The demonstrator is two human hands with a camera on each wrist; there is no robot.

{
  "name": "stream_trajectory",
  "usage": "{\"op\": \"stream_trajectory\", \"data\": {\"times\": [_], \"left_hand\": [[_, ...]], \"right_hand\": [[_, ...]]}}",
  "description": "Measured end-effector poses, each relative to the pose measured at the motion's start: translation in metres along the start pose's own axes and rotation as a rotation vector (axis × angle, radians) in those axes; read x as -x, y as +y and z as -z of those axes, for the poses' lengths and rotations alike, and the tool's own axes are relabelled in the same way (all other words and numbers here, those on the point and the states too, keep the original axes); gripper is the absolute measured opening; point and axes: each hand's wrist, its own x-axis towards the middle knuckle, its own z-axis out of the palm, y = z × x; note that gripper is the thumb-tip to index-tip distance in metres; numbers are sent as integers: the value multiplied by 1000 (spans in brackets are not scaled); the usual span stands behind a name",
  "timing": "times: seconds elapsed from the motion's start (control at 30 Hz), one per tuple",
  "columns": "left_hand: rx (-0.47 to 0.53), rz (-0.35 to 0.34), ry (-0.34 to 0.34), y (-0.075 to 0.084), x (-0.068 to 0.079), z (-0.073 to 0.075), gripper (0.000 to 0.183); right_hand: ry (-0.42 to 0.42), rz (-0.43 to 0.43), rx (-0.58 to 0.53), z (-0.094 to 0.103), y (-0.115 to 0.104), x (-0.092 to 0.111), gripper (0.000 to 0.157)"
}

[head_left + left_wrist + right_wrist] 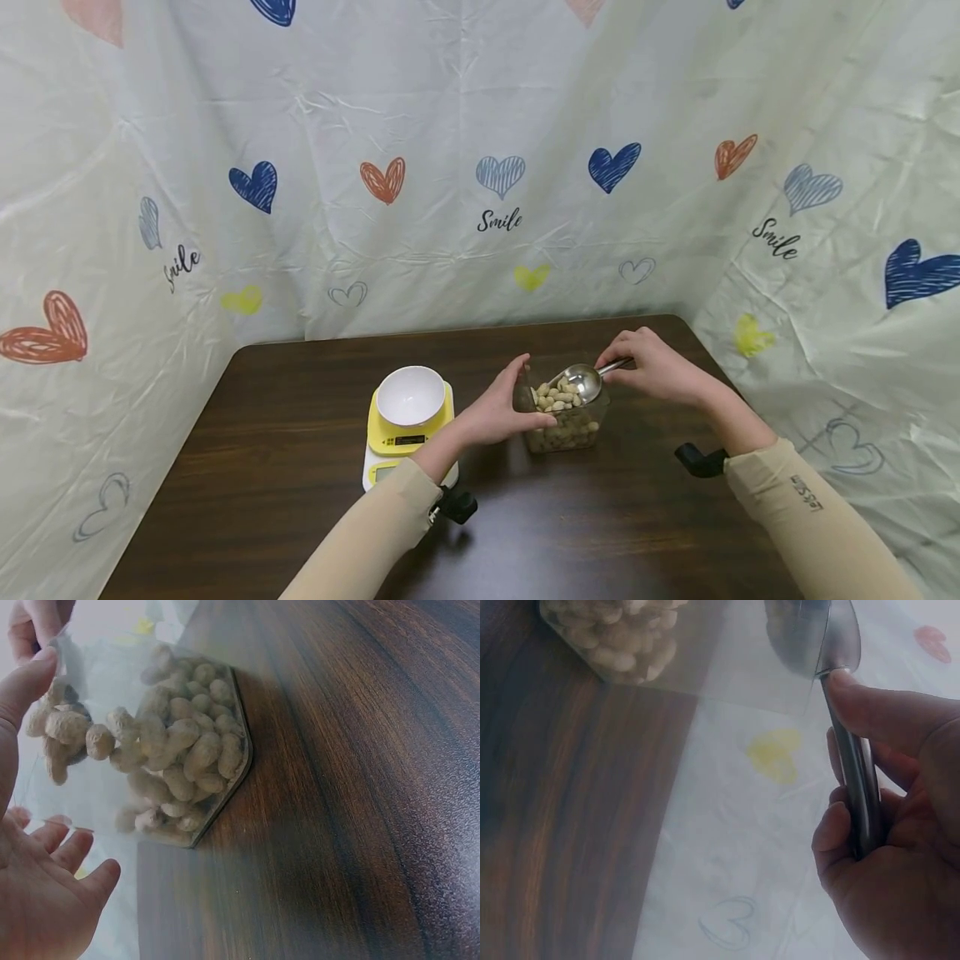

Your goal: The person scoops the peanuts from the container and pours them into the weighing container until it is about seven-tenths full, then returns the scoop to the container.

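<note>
The head view faces forward and down over the desk (262, 467) to the sheet (420, 100). Both wrist views look from close by, rolled sideways. All share the box (562, 438): right of centre in the first, upper left in left wrist's, top in right wrist's.

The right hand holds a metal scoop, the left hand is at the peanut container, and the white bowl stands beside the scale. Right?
Not quite: the white bowl stands on the scale, not beside it, as the head view shows. The right hand, scoop, left hand and container are as you say.
</note>
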Motion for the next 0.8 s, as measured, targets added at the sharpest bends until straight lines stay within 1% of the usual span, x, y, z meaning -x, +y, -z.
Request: {"op": "stream_trajectory", "data": {"times": [0.13, 0.27, 0.43, 0.6, 0.8], "left_hand": [[-2, -2, -2, 1, 0, 0, 104], [-1, -4, -2, 2, 0, 1, 104], [-3, -4, 5, 1, -1, 0, 106], [2, -5, 10, 2, -1, 0, 106], [11, 1, 6, 1, 0, 0, 106]], "right_hand": [[16, 9, -10, 4, 0, 2, 14], [34, 10, -51, 6, 2, 4, 15], [-7, 24, -74, -1, 4, 1, 15], [-19, -8, -81, -6, 4, -1, 15], [-17, -39, -88, -8, 3, 1, 15]]}}
